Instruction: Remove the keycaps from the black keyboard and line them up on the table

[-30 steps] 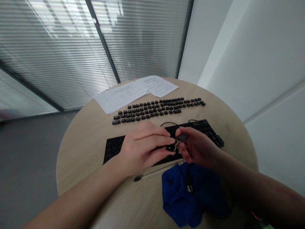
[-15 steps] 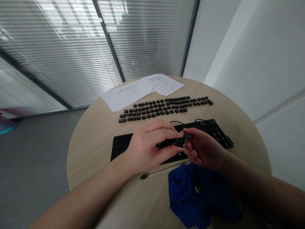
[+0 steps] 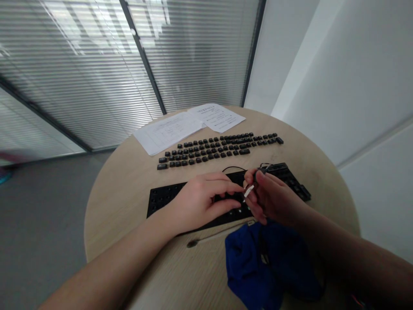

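A black keyboard (image 3: 190, 224) with many of its keycaps off lies under both hands. My right hand (image 3: 274, 193) is closed around a small dark piece with a pale, shiny strip (image 3: 249, 190) sticking out to the left; its exact kind is unclear. Over the keyboard's middle, my left hand (image 3: 206, 196) has its thumb and forefinger apart. The tip of that forefinger is close to the strip; whether they touch I cannot tell. Loose black keycaps (image 3: 206, 151) stand in rows beyond the keyboard.
Printed papers (image 3: 171, 131) lie at the far side of the round wooden table (image 3: 109, 206). Near the front are a blue cloth (image 3: 248, 262) and a thin brush-like stick with a dark end (image 3: 192, 243). A black cable (image 3: 234, 167) runs behind the keyboard.
The small black keycap-like piece between my left fingers no longer shows there. My right hand has turned, and a pale strip now shows at its fingers. The view has shifted slightly.
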The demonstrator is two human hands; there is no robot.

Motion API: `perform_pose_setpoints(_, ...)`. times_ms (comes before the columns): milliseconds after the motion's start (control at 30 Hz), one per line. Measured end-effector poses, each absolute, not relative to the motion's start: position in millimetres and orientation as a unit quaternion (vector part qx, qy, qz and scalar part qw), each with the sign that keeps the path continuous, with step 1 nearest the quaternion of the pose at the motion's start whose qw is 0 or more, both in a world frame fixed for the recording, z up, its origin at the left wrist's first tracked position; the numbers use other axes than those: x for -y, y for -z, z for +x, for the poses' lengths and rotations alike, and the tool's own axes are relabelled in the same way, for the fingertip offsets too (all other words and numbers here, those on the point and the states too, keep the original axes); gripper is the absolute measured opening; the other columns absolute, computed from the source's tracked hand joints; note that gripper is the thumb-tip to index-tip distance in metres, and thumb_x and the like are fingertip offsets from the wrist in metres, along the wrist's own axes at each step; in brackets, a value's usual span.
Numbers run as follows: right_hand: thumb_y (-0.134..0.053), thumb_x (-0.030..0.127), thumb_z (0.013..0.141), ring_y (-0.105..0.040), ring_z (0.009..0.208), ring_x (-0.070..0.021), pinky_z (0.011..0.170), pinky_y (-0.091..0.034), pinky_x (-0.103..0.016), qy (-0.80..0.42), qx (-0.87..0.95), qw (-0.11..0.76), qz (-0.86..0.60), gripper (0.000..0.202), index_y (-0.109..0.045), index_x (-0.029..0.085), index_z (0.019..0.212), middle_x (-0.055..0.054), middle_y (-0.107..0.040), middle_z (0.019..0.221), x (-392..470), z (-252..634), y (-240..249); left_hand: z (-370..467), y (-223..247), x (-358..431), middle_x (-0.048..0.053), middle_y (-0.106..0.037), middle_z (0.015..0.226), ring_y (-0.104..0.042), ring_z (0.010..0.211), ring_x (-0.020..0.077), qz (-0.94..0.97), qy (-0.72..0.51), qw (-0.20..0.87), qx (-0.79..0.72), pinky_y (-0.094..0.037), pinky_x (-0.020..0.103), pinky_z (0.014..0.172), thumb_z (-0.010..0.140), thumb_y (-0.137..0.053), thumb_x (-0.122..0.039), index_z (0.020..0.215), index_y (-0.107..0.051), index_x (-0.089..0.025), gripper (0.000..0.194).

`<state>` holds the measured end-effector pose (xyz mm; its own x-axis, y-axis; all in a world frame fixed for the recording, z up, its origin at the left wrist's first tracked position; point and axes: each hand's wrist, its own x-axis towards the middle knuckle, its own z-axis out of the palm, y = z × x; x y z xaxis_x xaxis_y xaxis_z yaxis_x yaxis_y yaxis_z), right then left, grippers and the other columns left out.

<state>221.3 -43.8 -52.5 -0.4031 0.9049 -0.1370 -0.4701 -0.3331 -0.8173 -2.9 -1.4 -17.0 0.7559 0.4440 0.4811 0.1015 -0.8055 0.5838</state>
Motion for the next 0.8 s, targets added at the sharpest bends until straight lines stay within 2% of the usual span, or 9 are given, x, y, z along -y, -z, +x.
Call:
perform_pose_setpoints(100, -0.081, 0.063, 0.084, -0.057, 0.041, -0.0127, 0.035, -0.048, -0.021, -0.744, 0.387, 0.448, -0.309, 0.047, -0.057, 0.022, 0.089, 0.006, -0.064, 0.059, 45, 222, 54, -2, 13, 3, 0.006, -0.075, 0.098, -0.072, 0.088, 0.0165, 0.903, -0.284, 0.287, -0.149, -0.058, 0.027, 0.078, 0.096, -0.075, -0.020, 0.109, -0.076, -0.015, 0.015)
perform_pose_setpoints(267, -0.074, 0.056, 0.090, -0.050, 0.040, -0.0105, 0.035, -0.041, -0.019, -0.748, 0.413, 0.423, -0.303, 0.040, -0.057, 0.021, 0.084, 0.006, -0.056, 0.053, 47, 223, 55, -7, 7, 3, 0.003, -0.073, 0.091, -0.070, 0.078, 0.0130, 0.891, -0.292, 0.313, -0.153, -0.057, 0.022, 0.069, 0.095, -0.076, -0.019, 0.102, -0.075, -0.017, 0.008)
perform_pose_setpoints(400, -0.071, 0.051, 0.091, -0.048, 0.044, -0.0111, 0.039, -0.038, -0.021, -0.720, 0.449, 0.437, -0.298, 0.033, -0.062, 0.020, 0.081, 0.005, -0.055, 0.058, 44, 230, 55, -12, 8, -1, 0.003, -0.076, 0.092, -0.072, 0.078, 0.0129, 0.898, -0.338, 0.233, -0.161, -0.059, 0.022, 0.069, 0.096, -0.075, -0.019, 0.106, -0.073, -0.018, 0.010)
perform_pose_setpoints(467, -0.058, 0.054, 0.099, -0.050, 0.050, -0.0129, 0.045, -0.041, -0.025, -0.675, 0.505, 0.449, -0.296, 0.043, -0.064, 0.020, 0.074, 0.001, -0.055, 0.062, 44, 234, 52, -12, 9, -1, 0.003, -0.078, 0.095, -0.075, 0.081, 0.0135, 0.904, -0.349, 0.190, -0.159, -0.060, 0.023, 0.072, 0.097, -0.072, -0.016, 0.108, -0.072, -0.018, 0.011)
perform_pose_setpoints(567, -0.037, 0.052, 0.110, -0.058, 0.070, -0.0175, 0.067, -0.050, -0.032, -0.529, 0.622, 0.480, -0.322, 0.060, -0.064, 0.021, 0.066, -0.004, -0.059, 0.073, 52, 241, 44, -12, 10, 0, 0.004, -0.081, 0.102, -0.078, 0.091, 0.0145, 0.905, -0.366, 0.156, -0.152, -0.063, 0.022, 0.080, 0.099, -0.068, -0.012, 0.112, -0.072, -0.019, 0.016)
perform_pose_setpoints(633, -0.038, 0.046, 0.112, -0.062, 0.083, -0.0205, 0.079, -0.051, -0.035, -0.420, 0.678, 0.491, -0.350, 0.053, -0.068, 0.023, 0.075, -0.007, -0.065, 0.084, 59, 243, 40, -11, 10, 3, 0.005, -0.082, 0.104, -0.079, 0.095, 0.0150, 0.902, -0.379, 0.138, -0.152, -0.064, 0.022, 0.084, 0.099, -0.067, -0.010, 0.115, -0.072, -0.019, 0.019)
perform_pose_setpoints(667, -0.041, 0.043, 0.112, -0.063, 0.086, -0.0207, 0.080, -0.051, -0.036, -0.380, 0.695, 0.491, -0.364, 0.044, -0.070, 0.024, 0.084, -0.006, -0.067, 0.088, 63, 243, 38, -10, 10, 4, 0.005, -0.083, 0.104, -0.080, 0.095, 0.0151, 0.901, -0.383, 0.131, -0.155, -0.064, 0.022, 0.085, 0.099, -0.067, -0.010, 0.116, -0.072, -0.019, 0.020)
perform_pose_setpoints(733, -0.046, 0.033, 0.111, -0.064, 0.083, -0.0195, 0.075, -0.051, -0.033, -0.325, 0.718, 0.479, -0.385, 0.027, -0.072, 0.028, 0.104, -0.005, -0.069, 0.091, 69, 242, 38, -8, 10, 7, 0.005, -0.083, 0.104, -0.080, 0.092, 0.0151, 0.899, -0.388, 0.124, -0.160, -0.065, 0.022, 0.083, 0.099, -0.067, -0.011, 0.117, -0.073, -0.018, 0.020)
perform_pose_setpoints(800, -0.050, 0.027, 0.109, -0.064, 0.077, -0.0175, 0.069, -0.050, -0.031, -0.283, 0.741, 0.465, -0.392, 0.022, -0.071, 0.030, 0.114, -0.003, -0.070, 0.089, 70, 238, 40, -5, 11, 11, 0.005, -0.083, 0.104, -0.081, 0.090, 0.0150, 0.899, -0.387, 0.125, -0.165, -0.065, 0.022, 0.082, 0.100, -0.066, -0.012, 0.118, -0.072, -0.018, 0.020)
